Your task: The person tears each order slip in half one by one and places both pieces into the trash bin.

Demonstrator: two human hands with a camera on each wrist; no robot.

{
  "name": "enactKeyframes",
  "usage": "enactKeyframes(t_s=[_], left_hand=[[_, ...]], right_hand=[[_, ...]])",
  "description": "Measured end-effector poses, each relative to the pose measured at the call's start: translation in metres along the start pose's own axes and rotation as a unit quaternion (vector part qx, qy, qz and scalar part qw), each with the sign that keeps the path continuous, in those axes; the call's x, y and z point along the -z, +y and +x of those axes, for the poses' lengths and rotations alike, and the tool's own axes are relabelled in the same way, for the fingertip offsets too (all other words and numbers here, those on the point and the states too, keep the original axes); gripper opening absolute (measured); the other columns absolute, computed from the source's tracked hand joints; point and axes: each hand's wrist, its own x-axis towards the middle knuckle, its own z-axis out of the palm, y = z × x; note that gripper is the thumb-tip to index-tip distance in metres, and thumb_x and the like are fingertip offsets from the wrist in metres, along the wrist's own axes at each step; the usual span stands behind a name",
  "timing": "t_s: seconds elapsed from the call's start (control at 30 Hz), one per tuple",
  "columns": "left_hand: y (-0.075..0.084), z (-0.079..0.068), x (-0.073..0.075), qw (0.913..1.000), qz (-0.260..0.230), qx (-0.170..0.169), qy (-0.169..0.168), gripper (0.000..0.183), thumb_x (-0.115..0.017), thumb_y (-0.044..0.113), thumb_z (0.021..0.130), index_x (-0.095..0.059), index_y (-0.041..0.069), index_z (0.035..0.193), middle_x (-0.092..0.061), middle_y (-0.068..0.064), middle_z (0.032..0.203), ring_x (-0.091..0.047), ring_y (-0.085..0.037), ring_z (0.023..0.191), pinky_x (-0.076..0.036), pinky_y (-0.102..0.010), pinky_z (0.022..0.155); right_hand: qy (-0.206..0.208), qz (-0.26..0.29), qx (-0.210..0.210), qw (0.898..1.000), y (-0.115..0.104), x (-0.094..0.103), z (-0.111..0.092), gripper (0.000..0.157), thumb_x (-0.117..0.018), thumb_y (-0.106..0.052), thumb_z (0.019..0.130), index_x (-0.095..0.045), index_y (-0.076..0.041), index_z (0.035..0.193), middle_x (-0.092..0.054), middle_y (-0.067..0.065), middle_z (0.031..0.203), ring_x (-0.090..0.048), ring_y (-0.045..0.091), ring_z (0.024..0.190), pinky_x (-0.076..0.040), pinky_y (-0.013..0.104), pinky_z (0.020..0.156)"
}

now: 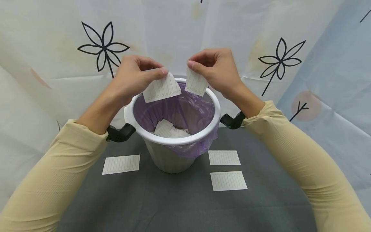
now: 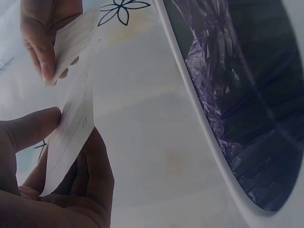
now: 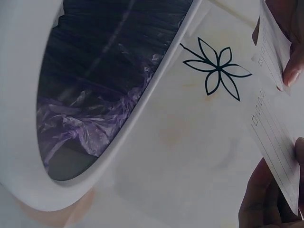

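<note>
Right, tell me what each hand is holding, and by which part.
In the head view, the left hand pinches a lined paper piece by its upper edge; the right hand pinches a second lined paper piece by its upper end.

A broad white lined paper piece [image 1: 163, 89] hangs tilted at 11 o'clock from the head view's centre; a narrower white lined paper piece [image 1: 195, 83], separate, hangs at 1 o'clock.

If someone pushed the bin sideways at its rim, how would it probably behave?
The bin may tip rather than slide, since it narrows toward the bottom. It's likely light for its size: only paper scraps show inside the liner. That liner would probably crumple under a push, as it looks thin and wrinkled.
</note>
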Motion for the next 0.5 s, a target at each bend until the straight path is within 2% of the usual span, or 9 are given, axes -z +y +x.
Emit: enactKeyframes(t_s=[0.13,0.37,0.5], left_hand=[[0.004,0.010,-0.003,1.0000,0.005,0.002,-0.005,0.028,-0.075,0.023,0.093,-0.076,0.004,0.113,-0.071,-0.004,0.105,-0.060,-0.017,0.096,-0.049,-0.030,0.079],[0.005,0.022,-0.006,0.9984,0.007,0.052,-0.023,0.034,-0.074,0.025,0.094,-0.073,0.006,0.122,-0.066,-0.003,0.117,-0.052,-0.016,0.110,-0.044,-0.031,0.090],[0.003,0.028,-0.009,0.9976,-0.005,0.064,-0.025,0.031,-0.073,0.021,0.094,-0.072,0.005,0.121,-0.065,-0.002,0.115,-0.052,-0.016,0.109,-0.044,-0.030,0.089]], right_hand=[[-0.013,0.006,-0.020,1.000,0.004,-0.005,0.009,0.011,-0.076,-0.005,0.091,-0.077,0.004,0.098,-0.075,0.008,0.089,-0.068,0.020,0.078,-0.054,0.027,0.071],[-0.022,0.009,-0.041,0.999,0.012,-0.012,0.019,0.010,-0.077,-0.003,0.090,-0.076,0.003,0.098,-0.074,0.007,0.086,-0.066,0.018,0.076,-0.052,0.027,0.068],[-0.030,-0.005,-0.042,0.999,0.017,-0.015,0.023,0.013,-0.077,-0.003,0.090,-0.076,0.003,0.101,-0.073,0.006,0.084,-0.065,0.018,0.075,-0.050,0.027,0.068]])
